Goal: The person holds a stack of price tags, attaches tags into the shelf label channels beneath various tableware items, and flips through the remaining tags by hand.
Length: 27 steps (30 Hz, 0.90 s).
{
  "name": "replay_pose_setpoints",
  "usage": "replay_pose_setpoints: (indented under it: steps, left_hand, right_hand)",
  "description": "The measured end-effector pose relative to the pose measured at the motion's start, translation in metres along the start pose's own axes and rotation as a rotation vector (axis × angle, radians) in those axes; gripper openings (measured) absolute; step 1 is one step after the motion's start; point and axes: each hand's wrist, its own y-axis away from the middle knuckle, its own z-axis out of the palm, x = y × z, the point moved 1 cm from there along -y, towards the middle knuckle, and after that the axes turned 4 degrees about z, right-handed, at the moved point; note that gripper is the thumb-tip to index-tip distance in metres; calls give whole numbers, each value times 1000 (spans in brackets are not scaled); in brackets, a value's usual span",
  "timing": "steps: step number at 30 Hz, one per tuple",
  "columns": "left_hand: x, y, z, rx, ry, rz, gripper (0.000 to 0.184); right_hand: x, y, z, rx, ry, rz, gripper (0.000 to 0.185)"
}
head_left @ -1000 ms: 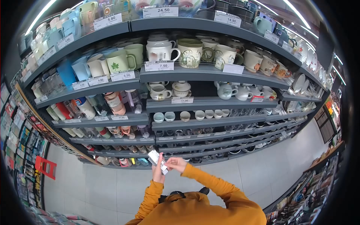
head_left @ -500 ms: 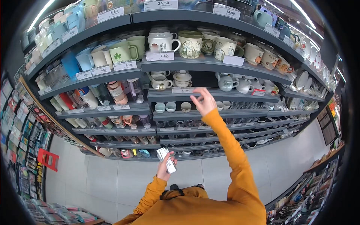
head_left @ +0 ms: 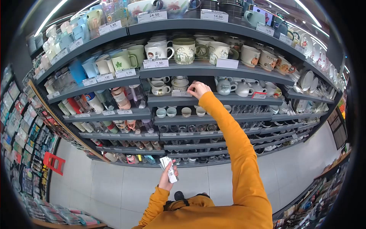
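My left hand [head_left: 165, 182] is wrapped round a small stack of white price tags [head_left: 170, 171], held low over the floor. Stretched out to the shelf, my right hand [head_left: 199, 90] has its fingers pinched at the right end of a price tag [head_left: 180, 93] on the shelf edge. Behind that tag stands a white lidded pot [head_left: 179, 82], with a cream teapot [head_left: 160, 88] to its left. A pale blue-grey teapot [head_left: 225, 87] sits to the right of my right hand.
Mugs [head_left: 183, 51] line the shelf above, with small cups [head_left: 186, 112] on the one below. Flasks and bottles [head_left: 120, 98] fill the left side. A red step stool [head_left: 54, 163] stands on the tiled floor [head_left: 145, 183] at left.
My right hand has come down and left from above the shelf edge to the price tag, its fingers closing there. My left hand still holds its stack. The view has shifted slightly.
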Motion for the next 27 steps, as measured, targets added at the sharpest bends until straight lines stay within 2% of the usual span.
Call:
replay_pose_setpoints:
  steps: [1,5,7,11,12,13,15,17,21,27]
  left_hand:
    - [-2,2,4,-3,3,11,35]
    - [-19,8,22,30,35,138,36]
    - [-29,11,33,40,88,192,37]
    - [-58,10,47,28,78,218,39]
    - [-66,11,54,46,57,200,37]
    - [-83,15,65,67,-14,176,32]
    - [-104,18,79,103,-150,127,23]
    - [-122,21,79,97,-138,39,23]
    - [-139,32,82,64,-76,-41,25]
    - [-142,43,61,105,-107,12,28]
  right_hand:
    - [3,-1,-2,-1,-5,-21,14]
    - [-10,36,-15,311,-250,-115,12]
    - [-15,97,1,249,-514,-22,9]
    - [-23,254,15,-372,-1088,382,15]
    - [-21,294,28,-398,-1173,425,19]
    - [-30,346,12,-521,-1187,515,19]
    - [-37,376,-6,-549,-1252,623,18]
    - [-36,392,-18,-563,-1266,700,18]
    - [-15,403,-17,-620,-1191,541,20]
    - [-22,369,-28,-884,-937,217,24]
